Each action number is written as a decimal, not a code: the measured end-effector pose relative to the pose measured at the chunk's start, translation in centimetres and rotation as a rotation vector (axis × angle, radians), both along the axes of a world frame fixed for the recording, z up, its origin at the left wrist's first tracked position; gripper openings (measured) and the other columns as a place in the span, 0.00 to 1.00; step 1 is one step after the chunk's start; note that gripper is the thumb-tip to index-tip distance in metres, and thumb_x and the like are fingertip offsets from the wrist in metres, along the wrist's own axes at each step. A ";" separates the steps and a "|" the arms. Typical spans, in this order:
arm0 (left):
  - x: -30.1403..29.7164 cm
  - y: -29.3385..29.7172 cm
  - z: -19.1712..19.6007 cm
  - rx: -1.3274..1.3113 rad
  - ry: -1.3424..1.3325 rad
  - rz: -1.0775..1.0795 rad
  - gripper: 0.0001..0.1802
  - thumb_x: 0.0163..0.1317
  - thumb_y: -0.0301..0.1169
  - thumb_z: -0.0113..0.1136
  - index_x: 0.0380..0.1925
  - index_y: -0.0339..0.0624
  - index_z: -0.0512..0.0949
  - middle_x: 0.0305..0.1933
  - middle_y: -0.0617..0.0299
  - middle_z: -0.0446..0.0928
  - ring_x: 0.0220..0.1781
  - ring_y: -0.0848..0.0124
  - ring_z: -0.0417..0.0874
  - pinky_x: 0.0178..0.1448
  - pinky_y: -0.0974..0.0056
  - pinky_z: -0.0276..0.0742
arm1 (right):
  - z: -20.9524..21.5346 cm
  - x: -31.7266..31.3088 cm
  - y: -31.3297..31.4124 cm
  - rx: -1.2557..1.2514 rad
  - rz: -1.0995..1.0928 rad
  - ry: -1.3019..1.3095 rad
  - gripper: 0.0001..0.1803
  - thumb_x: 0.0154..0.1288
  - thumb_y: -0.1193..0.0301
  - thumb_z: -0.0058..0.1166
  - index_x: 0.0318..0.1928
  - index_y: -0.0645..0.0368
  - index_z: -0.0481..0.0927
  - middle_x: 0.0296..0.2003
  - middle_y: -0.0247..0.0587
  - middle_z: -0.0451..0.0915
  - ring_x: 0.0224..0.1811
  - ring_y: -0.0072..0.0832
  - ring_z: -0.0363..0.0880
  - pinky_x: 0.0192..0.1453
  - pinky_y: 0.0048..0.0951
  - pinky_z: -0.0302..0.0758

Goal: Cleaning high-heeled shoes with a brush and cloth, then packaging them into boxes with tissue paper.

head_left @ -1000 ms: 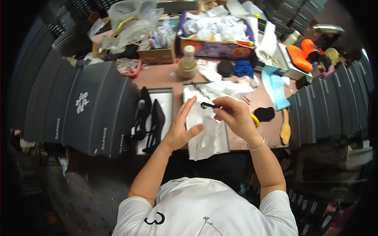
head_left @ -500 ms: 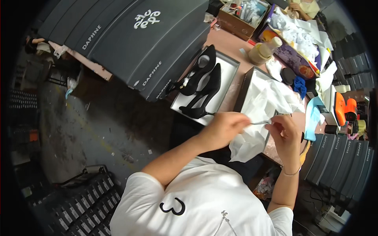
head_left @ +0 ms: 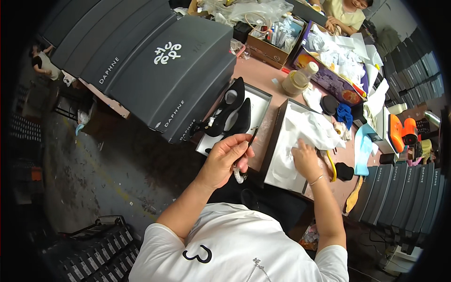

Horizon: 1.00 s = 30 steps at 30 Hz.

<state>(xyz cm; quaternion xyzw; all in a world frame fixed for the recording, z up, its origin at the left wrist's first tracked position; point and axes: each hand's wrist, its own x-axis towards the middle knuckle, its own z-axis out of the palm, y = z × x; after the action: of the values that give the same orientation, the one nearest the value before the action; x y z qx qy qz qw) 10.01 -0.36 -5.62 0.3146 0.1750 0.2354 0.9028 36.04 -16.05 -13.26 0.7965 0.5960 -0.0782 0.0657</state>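
1. Stacked dark grey boxes (head_left: 136, 75) form a wall, with open floor (head_left: 122, 164) on their near side.
2. Just beside them, black heeled shoes (head_left: 241, 117) lie in a white tray (head_left: 258, 108).
3. The left hand (head_left: 228, 159), at the tray's near end, has thumb and fingers closed on a thin black strip (head_left: 254, 136).
4. A narrow band of pink tabletop (head_left: 268, 126) separates tray from open box (head_left: 272, 143).
5. The right hand (head_left: 307, 162), well apart, bends its fingers over white tissue (head_left: 312, 127) in that box; I can't tell whether they pinch it.
6. More boxes (head_left: 399, 195) crowd the right side.
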 end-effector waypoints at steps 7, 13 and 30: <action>-1.7 0.4 -1.4 0.289 0.070 0.109 0.15 0.69 0.30 0.56 0.52 0.35 0.77 0.32 0.61 0.78 0.22 0.84 0.68 0.24 0.76 0.66 | 13.2 -1.1 3.0 0.503 -0.019 0.082 0.14 0.58 0.72 0.62 0.46 0.61 0.82 0.54 0.58 0.75 0.52 0.52 0.76 0.57 0.41 0.72; -3.1 0.6 -1.3 0.410 0.116 0.261 0.14 0.71 0.30 0.53 0.51 0.32 0.76 0.36 0.62 0.80 0.32 0.82 0.74 0.39 0.74 0.75 | 13.8 -9.4 5.7 0.185 0.156 0.669 0.09 0.60 0.79 0.58 0.42 0.65 0.81 0.39 0.46 0.81 0.34 0.42 0.82 0.40 0.33 0.78; -7.8 2.6 -0.5 0.337 0.227 0.420 0.11 0.69 0.28 0.55 0.45 0.31 0.78 0.31 0.62 0.78 0.24 0.84 0.68 0.29 0.77 0.66 | 0.2 -16.9 10.7 0.095 0.419 0.041 0.27 0.42 0.58 0.71 0.44 0.51 0.77 0.38 0.32 0.75 0.47 0.31 0.72 0.47 0.35 0.65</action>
<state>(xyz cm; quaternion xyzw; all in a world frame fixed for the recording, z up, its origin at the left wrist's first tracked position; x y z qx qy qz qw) 2.22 2.20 -6.11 0.4416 0.2945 0.4061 0.7439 19.17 -5.31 -13.02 0.6556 0.7528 -0.0506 0.0306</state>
